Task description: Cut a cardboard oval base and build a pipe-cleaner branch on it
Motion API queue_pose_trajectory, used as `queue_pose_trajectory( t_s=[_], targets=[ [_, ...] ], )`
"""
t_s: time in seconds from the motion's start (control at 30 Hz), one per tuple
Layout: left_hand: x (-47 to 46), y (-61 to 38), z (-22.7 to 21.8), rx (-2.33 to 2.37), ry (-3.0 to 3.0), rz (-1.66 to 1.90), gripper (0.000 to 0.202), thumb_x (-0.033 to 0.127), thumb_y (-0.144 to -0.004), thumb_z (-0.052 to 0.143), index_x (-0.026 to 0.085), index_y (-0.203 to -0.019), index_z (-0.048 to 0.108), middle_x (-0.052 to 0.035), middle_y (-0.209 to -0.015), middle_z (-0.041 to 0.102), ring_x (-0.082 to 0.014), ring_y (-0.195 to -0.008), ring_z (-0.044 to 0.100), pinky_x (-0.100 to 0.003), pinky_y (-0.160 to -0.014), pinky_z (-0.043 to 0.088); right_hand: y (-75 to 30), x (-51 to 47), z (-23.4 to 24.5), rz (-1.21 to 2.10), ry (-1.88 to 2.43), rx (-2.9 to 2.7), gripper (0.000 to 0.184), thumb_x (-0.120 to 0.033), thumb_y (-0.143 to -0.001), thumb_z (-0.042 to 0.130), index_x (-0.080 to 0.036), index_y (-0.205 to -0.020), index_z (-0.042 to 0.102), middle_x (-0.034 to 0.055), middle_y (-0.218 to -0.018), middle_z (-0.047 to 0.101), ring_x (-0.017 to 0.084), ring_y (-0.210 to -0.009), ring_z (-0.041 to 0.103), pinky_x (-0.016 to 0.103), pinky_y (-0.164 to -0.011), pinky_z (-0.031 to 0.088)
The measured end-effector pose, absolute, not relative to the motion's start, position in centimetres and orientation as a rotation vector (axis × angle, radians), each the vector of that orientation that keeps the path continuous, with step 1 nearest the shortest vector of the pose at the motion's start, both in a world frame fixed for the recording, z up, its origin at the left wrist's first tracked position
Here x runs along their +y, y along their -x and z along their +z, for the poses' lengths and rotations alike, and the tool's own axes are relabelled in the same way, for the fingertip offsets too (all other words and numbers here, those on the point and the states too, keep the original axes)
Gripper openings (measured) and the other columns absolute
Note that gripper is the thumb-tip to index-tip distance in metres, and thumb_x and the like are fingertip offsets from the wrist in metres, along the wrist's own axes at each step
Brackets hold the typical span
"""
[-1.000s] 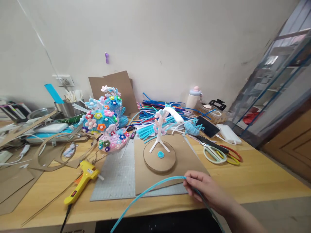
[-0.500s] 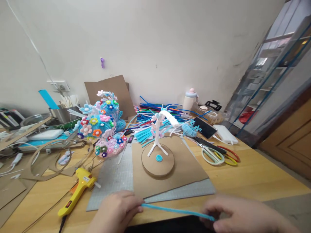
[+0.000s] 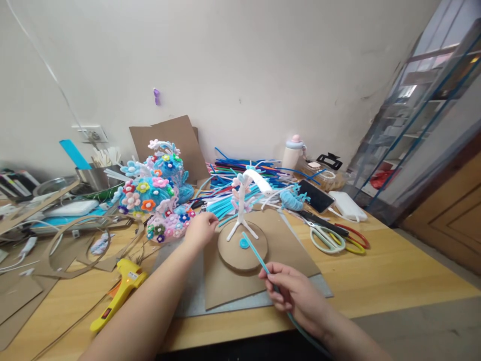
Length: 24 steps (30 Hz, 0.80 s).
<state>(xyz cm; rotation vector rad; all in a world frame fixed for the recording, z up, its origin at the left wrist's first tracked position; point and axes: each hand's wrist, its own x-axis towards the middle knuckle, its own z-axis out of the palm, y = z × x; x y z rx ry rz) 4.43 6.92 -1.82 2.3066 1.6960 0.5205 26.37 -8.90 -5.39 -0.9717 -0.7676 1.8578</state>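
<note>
My right hand (image 3: 287,288) is closed around a light blue pipe cleaner (image 3: 256,252). One end of it points up and left over a round cardboard disc (image 3: 233,258), and the other trails down past my wrist. A small blue coil (image 3: 244,243) lies on the disc. Behind the coil stands a white, fuzzy tree-like stem (image 3: 241,205) with splayed feet and a bent top. My left hand (image 3: 202,229) reaches forward to the left of the disc. Its fingers are pinched at the near end of a blue pipe cleaner (image 3: 228,219) by the pile; the fingertips are partly hidden.
Many pipe cleaners (image 3: 240,173) are heaped against the wall. Flower-covered fuzzy decorations (image 3: 154,193) stand at left, with a yellow glue gun (image 3: 119,293) nearer me. Scissors (image 3: 326,238), a phone (image 3: 315,194) and a bottle (image 3: 292,154) are to the right. Cardboard (image 3: 289,250) lies under the disc.
My left hand has let go of the light blue pipe cleaner and moved forward to the pile. My right hand has shifted left and forward, still with that pipe cleaner.
</note>
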Motion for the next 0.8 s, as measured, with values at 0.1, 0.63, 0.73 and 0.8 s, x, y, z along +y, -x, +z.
queue_pose_trajectory(
  t_s=[0.1,0.63,0.73,0.8],
  targets=[
    [8.6,-4.9,-4.2,1.744,-2.265,0.442,0.019,0.031,-0.088,0.057,0.015,-0.097,0.062,-0.0059,-0.1,0.064,-0.0183,-0.09,0.061,-0.038,-0.081,0.05,-26.2,-8.8,-5.2,1.871,0.986,-0.772,0.019,-0.033,-0.08,0.06,-0.017,-0.091,0.057,-0.0072,-0.06,0.04,0.001,-0.042,0.022,0.017,-0.041,0.006],
    [-0.5,-0.3,0.5,1.758,-1.856,1.288,0.011,0.031,-0.079,0.051,0.02,-0.079,0.054,0.0013,-0.069,0.061,-0.0148,-0.064,0.061,-0.023,-0.057,0.047,-27.3,-8.6,-6.3,1.625,1.024,-0.676,0.029,-0.046,-0.078,0.065,-0.02,-0.09,0.061,-0.0082,-0.054,0.035,0.002,-0.042,0.02,0.016,-0.039,0.01],
    [-4.8,1.1,1.9,1.757,-1.611,1.487,0.019,0.038,-0.076,0.059,0.022,-0.086,0.061,0.0031,-0.063,0.063,-0.0148,-0.06,0.061,-0.022,-0.054,0.047,-27.2,-8.5,-6.4,1.555,1.045,-0.712,0.031,-0.043,-0.072,0.073,-0.015,-0.082,0.063,-0.0029,-0.063,0.046,0.004,-0.05,0.036,0.016,-0.041,0.02],
    [-7.0,2.0,2.7,1.843,-1.572,1.615,0.024,0.045,-0.074,0.06,0.024,-0.085,0.063,0.0023,-0.064,0.067,-0.0166,-0.061,0.064,-0.023,-0.055,0.05,-27.0,-8.4,-6.3,1.552,1.039,-0.732,0.031,-0.04,-0.07,0.075,-0.014,-0.083,0.063,-0.0014,-0.067,0.049,0.004,-0.051,0.036,0.017,-0.042,0.019]
  ],
)
